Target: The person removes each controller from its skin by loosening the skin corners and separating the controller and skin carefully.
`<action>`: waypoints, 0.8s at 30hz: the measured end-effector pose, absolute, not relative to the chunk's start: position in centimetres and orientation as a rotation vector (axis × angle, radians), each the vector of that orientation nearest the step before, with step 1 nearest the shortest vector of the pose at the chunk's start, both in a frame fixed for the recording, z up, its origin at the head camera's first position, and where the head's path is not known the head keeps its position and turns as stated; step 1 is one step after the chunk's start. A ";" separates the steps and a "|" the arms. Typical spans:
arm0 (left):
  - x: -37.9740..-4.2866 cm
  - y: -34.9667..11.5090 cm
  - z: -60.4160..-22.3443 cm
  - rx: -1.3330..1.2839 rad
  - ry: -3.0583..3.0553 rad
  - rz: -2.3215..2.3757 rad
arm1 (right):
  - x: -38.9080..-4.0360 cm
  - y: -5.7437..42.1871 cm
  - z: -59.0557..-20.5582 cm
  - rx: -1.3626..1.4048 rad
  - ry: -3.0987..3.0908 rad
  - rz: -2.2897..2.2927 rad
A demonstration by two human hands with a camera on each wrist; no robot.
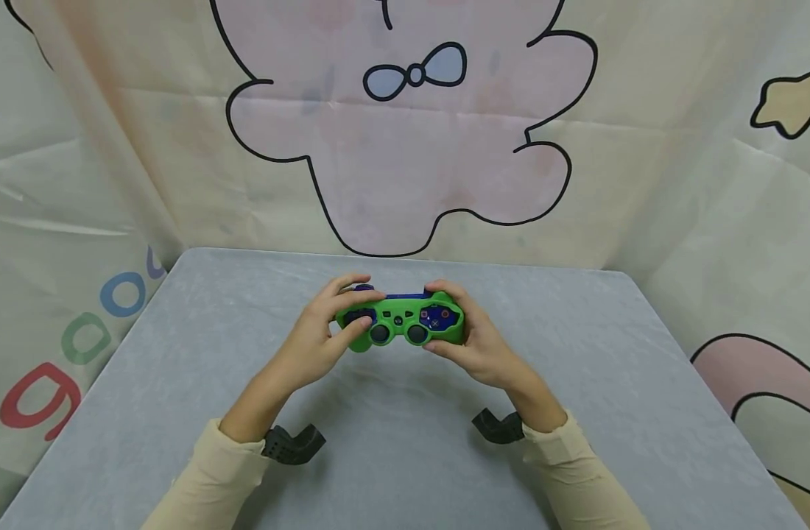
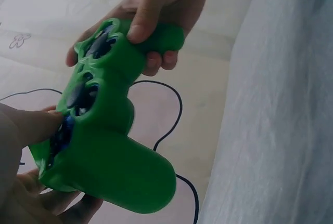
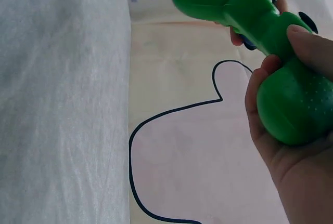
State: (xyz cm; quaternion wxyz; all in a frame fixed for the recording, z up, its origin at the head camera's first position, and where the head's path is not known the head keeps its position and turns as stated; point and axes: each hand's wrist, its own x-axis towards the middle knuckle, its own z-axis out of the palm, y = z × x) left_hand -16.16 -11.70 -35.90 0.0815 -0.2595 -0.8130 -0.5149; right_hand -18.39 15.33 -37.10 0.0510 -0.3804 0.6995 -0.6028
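Observation:
A game controller [image 1: 398, 309] in a bright green cover, with dark blue button areas and two black thumbsticks, is held up between both hands over the table. The left hand [image 1: 319, 335] pinches its left end, thumb on the directional-pad area and fingers along the top edge and behind. In the left wrist view the left grip of the green controller [image 2: 125, 174] sticks out free of the palm. Wrapped round the right grip, the right hand [image 1: 481, 342] has its thumb low beside the right thumbstick. The right wrist view shows that hand's fingers [image 3: 255, 94] curled under the controller [image 3: 291, 104].
A grey cloth-covered table [image 1: 405, 456] spreads beneath the hands. Behind it hangs a cream curtain [image 1: 643, 184] with cartoon drawings, with more printed fabric at both sides. Black camera mounts [image 1: 294, 444] jut inward from the wrists.

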 end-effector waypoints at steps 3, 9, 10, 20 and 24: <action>-16.0 -11.7 -36.0 -0.778 -2.431 -1.579 | -18.2 15.3 -37.2 -1.155 2.159 -1.812; -15.9 -11.6 -35.7 -0.780 -2.587 -1.326 | -18.2 14.9 -37.2 -1.148 2.199 -1.739; -15.9 -11.7 -35.6 -0.789 -2.609 -1.275 | -18.3 14.8 -37.3 -1.148 2.198 -1.737; -16.2 -12.3 -35.5 -0.824 -2.579 -1.583 | -18.8 14.7 -37.7 -1.160 2.116 -1.772; -15.9 -12.2 -35.4 -0.870 -2.521 -1.596 | -19.2 14.9 -37.8 -1.178 2.130 -1.798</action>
